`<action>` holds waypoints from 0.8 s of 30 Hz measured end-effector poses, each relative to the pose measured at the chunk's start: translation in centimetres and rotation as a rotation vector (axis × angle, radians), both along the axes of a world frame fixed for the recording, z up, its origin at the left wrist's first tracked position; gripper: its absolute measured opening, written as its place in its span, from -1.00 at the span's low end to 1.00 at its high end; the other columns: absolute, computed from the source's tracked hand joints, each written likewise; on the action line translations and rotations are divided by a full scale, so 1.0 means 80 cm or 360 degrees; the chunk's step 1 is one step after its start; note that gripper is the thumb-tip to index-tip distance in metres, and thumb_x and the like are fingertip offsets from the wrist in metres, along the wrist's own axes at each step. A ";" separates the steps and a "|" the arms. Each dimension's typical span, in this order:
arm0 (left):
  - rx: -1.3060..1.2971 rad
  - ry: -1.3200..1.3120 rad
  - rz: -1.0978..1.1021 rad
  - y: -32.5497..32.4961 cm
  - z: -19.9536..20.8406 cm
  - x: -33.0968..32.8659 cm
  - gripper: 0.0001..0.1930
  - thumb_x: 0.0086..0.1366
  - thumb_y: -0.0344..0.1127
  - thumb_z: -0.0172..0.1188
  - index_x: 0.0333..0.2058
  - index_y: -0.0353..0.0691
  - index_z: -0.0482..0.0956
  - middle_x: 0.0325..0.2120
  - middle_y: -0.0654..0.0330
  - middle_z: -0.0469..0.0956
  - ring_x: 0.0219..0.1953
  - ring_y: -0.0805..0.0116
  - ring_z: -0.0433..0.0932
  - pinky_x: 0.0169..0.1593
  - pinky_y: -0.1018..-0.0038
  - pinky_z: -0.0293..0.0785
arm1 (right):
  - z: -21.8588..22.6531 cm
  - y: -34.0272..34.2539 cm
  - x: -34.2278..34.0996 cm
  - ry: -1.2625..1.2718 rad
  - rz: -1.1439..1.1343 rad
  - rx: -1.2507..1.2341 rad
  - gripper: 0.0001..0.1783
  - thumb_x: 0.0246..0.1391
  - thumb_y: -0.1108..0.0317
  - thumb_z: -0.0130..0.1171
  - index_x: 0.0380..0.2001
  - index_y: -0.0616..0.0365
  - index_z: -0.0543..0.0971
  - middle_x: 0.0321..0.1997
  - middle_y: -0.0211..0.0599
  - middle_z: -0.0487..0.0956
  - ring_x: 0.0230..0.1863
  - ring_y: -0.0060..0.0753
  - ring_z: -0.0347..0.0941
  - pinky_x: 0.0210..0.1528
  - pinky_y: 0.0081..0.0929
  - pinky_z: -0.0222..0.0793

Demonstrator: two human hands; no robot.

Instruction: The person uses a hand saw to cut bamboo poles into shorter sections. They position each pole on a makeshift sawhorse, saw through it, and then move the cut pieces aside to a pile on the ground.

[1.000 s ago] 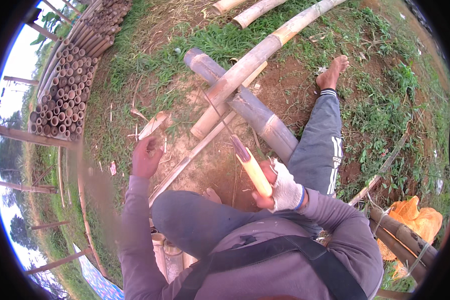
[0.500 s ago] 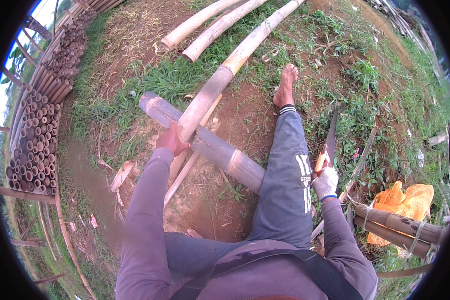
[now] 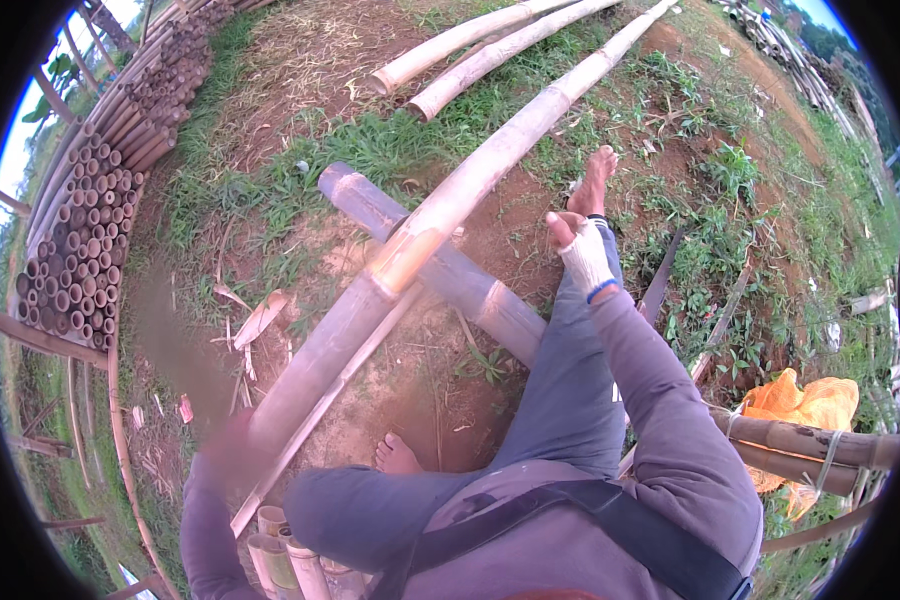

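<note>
One of two hands (image 3: pixel 582 252) blurred.

Soft overcast daylight, faint shadows, fisheye-bent edges, black vignette, motion-blurred lower left

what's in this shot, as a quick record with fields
setting: outdoor yard, bare dirt and grass
left hand: blurred, at the near end of the long bamboo pole
right hand: wrapped in white cloth, raised over the right knee, holding nothing visible
support: pole rests across a thick bamboo log
nearby: stacked bamboo tubes, orange bag
</note>
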State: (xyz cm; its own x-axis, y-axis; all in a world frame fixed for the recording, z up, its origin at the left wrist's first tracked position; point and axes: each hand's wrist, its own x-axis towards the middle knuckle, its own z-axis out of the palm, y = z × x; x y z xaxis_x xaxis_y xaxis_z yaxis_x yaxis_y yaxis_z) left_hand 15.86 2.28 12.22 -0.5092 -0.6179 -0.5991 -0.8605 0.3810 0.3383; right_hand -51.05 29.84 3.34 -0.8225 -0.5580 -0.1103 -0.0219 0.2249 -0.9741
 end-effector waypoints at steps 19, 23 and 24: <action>-0.0692 0.0365 -0.0039 0.143 -0.050 0.102 -0.48 0.16 -0.25 0.51 0.10 -0.12 0.58 -0.04 0.08 0.63 0.05 -0.07 0.63 0.10 0.06 0.58 | -0.078 -0.284 0.547 -0.1993 0.0995 0.0148 0.04 0.10 -0.25 0.52 0.49 0.05 0.36 0.42 -0.13 0.49 0.46 0.10 0.39 0.47 0.22 0.24; -0.0509 0.0026 -0.0358 0.128 -0.174 0.019 -0.28 0.18 -0.23 0.45 0.34 -0.07 0.44 0.11 0.02 0.58 0.24 -0.04 0.55 0.23 -0.01 0.49 | -0.092 -0.262 0.541 -0.1213 0.1567 0.0540 -0.07 0.18 -0.19 0.49 0.41 0.20 0.50 0.28 0.02 0.63 0.23 -0.03 0.61 0.26 -0.04 0.50; -0.0695 0.0005 -0.0355 0.120 -0.209 0.008 -0.24 0.21 -0.25 0.42 0.40 -0.06 0.39 0.16 0.00 0.55 0.29 -0.04 0.52 0.26 -0.06 0.47 | -0.085 -0.256 0.524 -0.0878 0.1793 0.0526 -0.12 0.21 -0.13 0.49 0.38 0.26 0.51 0.23 0.02 0.67 0.17 -0.09 0.64 0.21 -0.15 0.55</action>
